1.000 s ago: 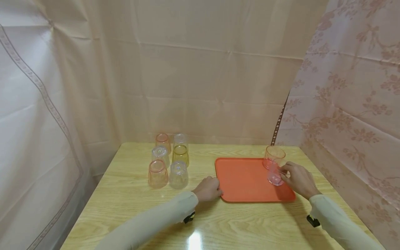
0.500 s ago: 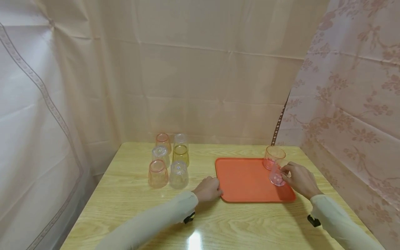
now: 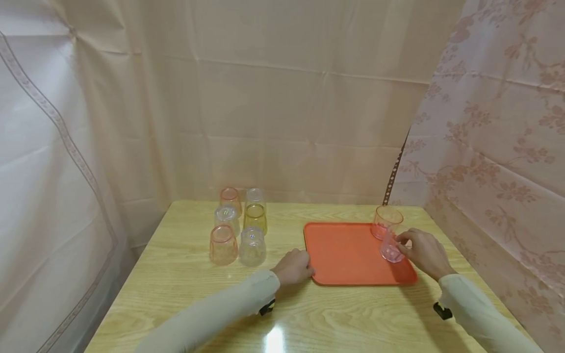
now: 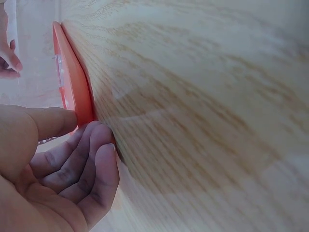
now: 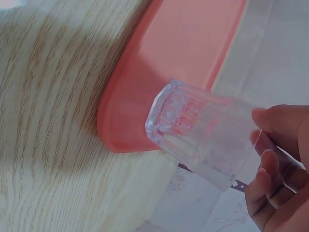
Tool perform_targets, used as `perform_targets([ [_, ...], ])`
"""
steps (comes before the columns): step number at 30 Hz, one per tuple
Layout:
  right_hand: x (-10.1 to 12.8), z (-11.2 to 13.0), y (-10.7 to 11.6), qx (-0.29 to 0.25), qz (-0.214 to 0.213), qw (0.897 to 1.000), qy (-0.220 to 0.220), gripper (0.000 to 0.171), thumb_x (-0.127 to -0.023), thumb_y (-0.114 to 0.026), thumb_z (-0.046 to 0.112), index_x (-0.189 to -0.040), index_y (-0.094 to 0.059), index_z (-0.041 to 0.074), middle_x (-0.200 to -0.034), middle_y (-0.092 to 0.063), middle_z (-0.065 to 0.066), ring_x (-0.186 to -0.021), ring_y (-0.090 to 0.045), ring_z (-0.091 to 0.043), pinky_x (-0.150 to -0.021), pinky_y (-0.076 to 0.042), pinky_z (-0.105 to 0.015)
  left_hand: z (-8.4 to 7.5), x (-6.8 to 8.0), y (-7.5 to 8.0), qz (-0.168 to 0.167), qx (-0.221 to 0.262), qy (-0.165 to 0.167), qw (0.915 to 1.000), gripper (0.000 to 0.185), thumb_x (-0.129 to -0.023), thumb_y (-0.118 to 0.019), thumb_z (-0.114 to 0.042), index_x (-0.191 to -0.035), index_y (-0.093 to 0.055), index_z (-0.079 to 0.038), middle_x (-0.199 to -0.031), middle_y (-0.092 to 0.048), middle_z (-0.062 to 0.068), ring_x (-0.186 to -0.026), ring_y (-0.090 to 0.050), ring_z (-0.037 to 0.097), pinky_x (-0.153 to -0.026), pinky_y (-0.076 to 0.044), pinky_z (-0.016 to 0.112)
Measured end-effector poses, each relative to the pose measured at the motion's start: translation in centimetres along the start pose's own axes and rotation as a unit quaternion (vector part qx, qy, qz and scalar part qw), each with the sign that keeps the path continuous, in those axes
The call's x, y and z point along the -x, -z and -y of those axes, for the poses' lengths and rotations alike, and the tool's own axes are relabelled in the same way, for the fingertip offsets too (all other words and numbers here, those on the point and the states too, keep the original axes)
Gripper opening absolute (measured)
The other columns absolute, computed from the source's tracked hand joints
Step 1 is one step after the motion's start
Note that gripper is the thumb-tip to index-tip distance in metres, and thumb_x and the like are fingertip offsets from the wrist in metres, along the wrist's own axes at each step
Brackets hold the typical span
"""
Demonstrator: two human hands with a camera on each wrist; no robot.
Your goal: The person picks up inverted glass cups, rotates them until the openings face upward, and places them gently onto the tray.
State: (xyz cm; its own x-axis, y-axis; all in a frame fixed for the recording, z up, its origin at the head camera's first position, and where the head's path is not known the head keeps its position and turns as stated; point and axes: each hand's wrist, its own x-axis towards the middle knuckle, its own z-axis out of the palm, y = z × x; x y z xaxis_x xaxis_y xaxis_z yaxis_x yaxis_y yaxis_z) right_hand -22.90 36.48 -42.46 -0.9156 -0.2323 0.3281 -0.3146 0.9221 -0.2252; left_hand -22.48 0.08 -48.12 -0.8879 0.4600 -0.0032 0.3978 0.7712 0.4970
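beige curtain (image 3: 282,122) fills the upper part of the head frame; wood-grain table (image 3: 198,309) takes the lower part.

orange-red tray (image 3: 344,255) lies flat, right of centre in the frame.

left hand (image 3: 293,266): at the tray's lower-left corner, thumb on the rim, fingers curled against the edge; reads as a steadying pinch. right hand (image 3: 423,252): right side of the frame, thumb and fingertips pinching a clear cup (image 3: 390,249) near its rim. cup is mouth up, base at the tray floor; cannot tell whether it is fully seated.

pink cup (image 3: 388,218): upright at the tray's upper-right corner, ungripped.

left of centre, six more, seemingly upside down, two columns. left column, bottom to top: front pink tumbler (image 3: 223,249), middle clear tumbler (image 3: 227,223), back pink tumbler (image 3: 230,200). right column: front clear tumbler (image 3: 252,251), yellow tumbler (image 3: 255,223), back clear tumbler (image 3: 255,196).

progress (judgement): looks like loading the tray with cups turned upright. one placed, second nearly so, six apparently left; early stage.
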Motion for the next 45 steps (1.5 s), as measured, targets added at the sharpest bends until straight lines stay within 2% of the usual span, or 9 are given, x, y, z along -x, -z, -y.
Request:
perform_targets([
  [13,-0.2,1.0,-0.6,-0.017,-0.043,0.998,0.036,0.010,-0.084,-0.082,0.005,-0.092,-0.077,0.004,-0.090,-0.069,-0.009,-0.075,-0.064,-0.027,-0.064,-0.053,-0.045,-0.1,0.1,0.0,-0.004,-0.001,-0.006,1.0000,0.051,-0.096,-0.073,-0.019,-0.054,-0.044,-0.017,-0.045,-0.033,-0.011,-0.041,-0.029,0.003,-0.043,-0.029,0.019],
  [19,-0.1,2.2,-1.2,-0.031,-0.034,0.998,0.052,0.008,-0.084,-0.082,0.007,-0.089,-0.076,0.009,-0.085,-0.066,-0.001,-0.074,-0.061,-0.021,-0.064,-0.049,-0.039,-0.1,0.2,0.1,-0.002,-0.009,-0.008,0.9999,0.046,-0.096,-0.074,-0.021,-0.057,-0.050,-0.016,-0.049,-0.041,-0.009,-0.044,-0.035,0.005,-0.045,-0.034,0.020],
  [24,-0.3,3.4,-1.8,-0.042,-0.036,0.996,0.067,0.009,-0.084,-0.083,0.005,-0.089,-0.077,0.010,-0.085,-0.067,0.001,-0.072,-0.061,-0.018,-0.061,-0.049,-0.034,0.0,0.2,0.0,-0.002,-0.007,-0.010,0.9999,0.042,-0.097,-0.073,-0.022,-0.060,-0.054,-0.016,-0.053,-0.044,-0.008,-0.045,-0.036,0.005,-0.045,-0.035,0.020],
  [28,-0.2,4.4,-2.1,-0.057,-0.022,0.996,0.066,0.009,-0.086,-0.082,0.007,-0.092,-0.078,0.011,-0.085,-0.068,0.003,-0.068,-0.056,-0.010,-0.058,-0.047,-0.029,0.1,0.2,-0.1,-0.003,-0.005,-0.012,0.9999,0.041,-0.098,-0.072,-0.022,-0.061,-0.055,-0.016,-0.053,-0.044,-0.008,-0.043,-0.035,0.005,-0.044,-0.034,0.020],
  [32,-0.1,5.2,-2.5,-0.073,-0.006,0.995,0.063,0.008,-0.088,-0.081,0.009,-0.095,-0.078,0.011,-0.086,-0.069,0.004,-0.068,-0.053,-0.009,-0.059,-0.047,-0.029,0.0,0.3,-0.1,-0.001,-0.003,-0.013,0.9999,0.040,-0.098,-0.072,-0.021,-0.062,-0.056,-0.015,-0.053,-0.045,-0.007,-0.044,-0.036,0.005,-0.045,-0.034,0.020],
  [42,0.4,6.7,-4.5,-0.073,0.015,0.995,0.063,0.009,-0.087,-0.083,0.011,-0.096,-0.080,0.011,-0.087,-0.071,0.007,-0.068,-0.054,-0.006,-0.060,-0.047,-0.028,-0.1,0.3,0.0,0.003,-0.012,-0.008,0.9999,0.047,-0.098,-0.072,-0.021,-0.058,-0.049,-0.016,-0.051,-0.041,-0.007,-0.043,-0.033,0.005,-0.044,-0.033,0.020],
  [45,0.5,7.0,-5.1,-0.085,0.034,0.994,0.059,0.009,-0.087,-0.082,0.012,-0.096,-0.079,0.011,-0.087,-0.071,0.008,-0.070,-0.057,-0.005,-0.060,-0.048,-0.026,-0.2,0.3,0.0,0.003,-0.011,-0.013,0.9999,0.047,-0.098,-0.072,-0.021,-0.058,-0.050,-0.016,-0.051,-0.041,-0.008,-0.043,-0.033,0.005,-0.044,-0.032,0.020],
])
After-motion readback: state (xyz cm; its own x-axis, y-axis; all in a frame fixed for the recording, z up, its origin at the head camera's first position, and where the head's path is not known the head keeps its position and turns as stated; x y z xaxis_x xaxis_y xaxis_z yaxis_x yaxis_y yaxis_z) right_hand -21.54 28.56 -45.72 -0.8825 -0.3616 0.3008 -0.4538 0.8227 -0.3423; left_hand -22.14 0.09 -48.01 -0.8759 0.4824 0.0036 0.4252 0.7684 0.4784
